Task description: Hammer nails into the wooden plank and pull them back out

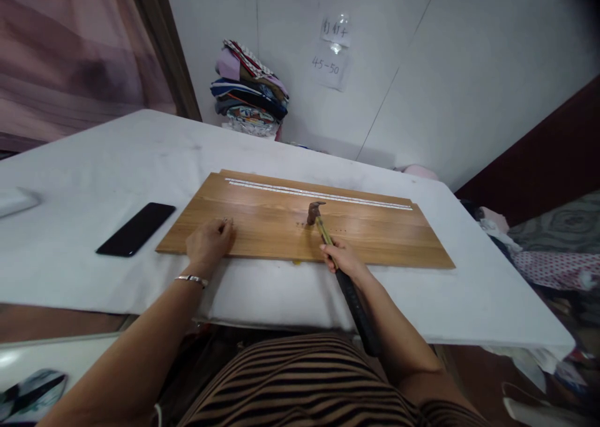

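A wood-grain board (272, 217) lies flat on the table. My right hand (344, 258) is wrapped around the handle of a claw hammer (352, 302), whose rusty head is over the board's middle. A row of small dark points (338, 230), which look like nails or nail marks, runs beside the hammer head. Over the board's left part, my left hand (209, 242) is closed, thumb and fingers pinched together. Something tiny seems to show at its fingertips, too small to name. Two white measuring strips (319, 194) stretch along the board's far side.
A black phone (137, 229) lies left of the board on the white-covered table (117, 158). Folded clothes (250, 92) are stacked by the wall behind. Paper notes (330, 52) hang on the wall. A white object (16, 200) sits at the table's left edge.
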